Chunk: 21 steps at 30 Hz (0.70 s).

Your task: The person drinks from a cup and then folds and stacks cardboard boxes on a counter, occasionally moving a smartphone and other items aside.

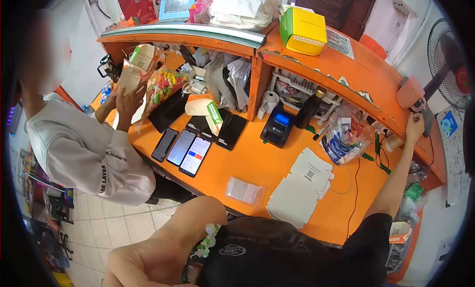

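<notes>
Orange desk (274, 175), raised ledge (341, 71) behind it, fan (448, 59) off the far right. Pink cup (409, 93) sits at the ledge's right end. Looks like stiff plastic: light, smooth, maybe a bit slippery, not very fragile. Best hold: the handle, or round the body. Right hand (414, 127) is right by the handle, fingers bent; can't tell if they're closed on it. Left arm (163, 235) bent low; can't make out its fingers.
</notes>
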Available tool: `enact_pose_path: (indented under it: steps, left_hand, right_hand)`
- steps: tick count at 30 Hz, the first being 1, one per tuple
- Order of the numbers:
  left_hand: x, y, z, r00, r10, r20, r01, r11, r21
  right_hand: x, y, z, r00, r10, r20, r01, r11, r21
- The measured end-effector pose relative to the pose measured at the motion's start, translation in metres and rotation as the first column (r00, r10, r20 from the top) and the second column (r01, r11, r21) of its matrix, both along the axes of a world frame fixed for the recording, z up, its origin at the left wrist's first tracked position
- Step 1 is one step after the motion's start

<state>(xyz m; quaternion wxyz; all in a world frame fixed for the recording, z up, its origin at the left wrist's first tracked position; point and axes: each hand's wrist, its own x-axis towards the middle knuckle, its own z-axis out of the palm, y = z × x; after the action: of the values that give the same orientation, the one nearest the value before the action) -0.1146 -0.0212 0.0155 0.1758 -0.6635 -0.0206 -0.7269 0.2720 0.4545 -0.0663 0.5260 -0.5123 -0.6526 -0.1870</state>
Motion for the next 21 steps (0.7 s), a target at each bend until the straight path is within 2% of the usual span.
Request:
enact_pose_path:
  steps: [1,2,3,4,6,10,12,13,15,16,18,21]
  left_hand:
    - [-0.001,-0.008,0.003,1.000,0.000,0.000,0.000,1.000,0.001]
    - [-0.006,-0.023,0.006,0.993,0.023,-0.115,-0.052,0.967,-0.249]
    - [-0.010,-0.031,0.008,0.973,0.017,-0.229,-0.127,0.870,-0.476]
    - [-0.015,-0.035,0.007,0.973,0.016,-0.228,-0.126,0.870,-0.476]
    - [-0.020,-0.037,0.005,0.940,-0.045,-0.338,-0.138,0.857,-0.497]
    - [-0.012,-0.030,-0.002,0.971,0.020,-0.238,-0.113,0.917,-0.383]
    - [-0.012,-0.040,0.002,0.973,-0.037,-0.229,-0.107,0.806,-0.583]
    - [-0.011,-0.038,-0.002,0.973,-0.036,-0.228,-0.107,0.806,-0.583]
    - [-0.006,-0.029,-0.012,0.989,0.046,-0.143,-0.099,0.917,-0.387]
    - [-0.005,-0.029,-0.008,0.989,0.046,-0.143,-0.099,0.917,-0.386]
    - [-0.005,-0.031,0.002,0.968,0.094,-0.231,-0.195,0.864,-0.465]
    - [-0.009,-0.042,0.001,0.962,0.112,-0.248,-0.235,0.802,-0.549]
  right_hand:
    - [0.000,-0.001,0.001,1.000,-0.006,-0.005,0.006,1.000,-0.010]
    - [-0.001,-0.002,0.001,1.000,-0.012,-0.010,0.012,1.000,-0.021]
    - [-0.001,-0.001,0.001,1.000,-0.012,-0.010,0.011,1.000,-0.020]
    - [-0.001,-0.001,0.000,1.000,0.002,-0.020,-0.002,1.000,-0.012]
    - [0.000,0.000,0.000,0.999,0.015,-0.029,-0.015,1.000,-0.004]
    - [-0.001,-0.002,0.001,1.000,-0.008,-0.028,0.007,0.999,-0.033]
    - [-0.003,-0.003,0.001,1.000,-0.020,-0.009,0.020,1.000,-0.013]
    - [-0.003,-0.004,0.001,1.000,-0.020,-0.014,0.019,1.000,-0.018]
    - [-0.002,-0.003,0.001,1.000,-0.020,-0.019,0.019,1.000,-0.022]
    - [0.000,0.000,0.000,1.000,-0.018,-0.017,0.018,1.000,-0.019]
    - [0.001,0.001,-0.001,1.000,-0.017,-0.016,0.016,1.000,-0.015]
    - [0.000,0.001,0.000,1.000,0.001,-0.030,-0.001,1.000,-0.017]
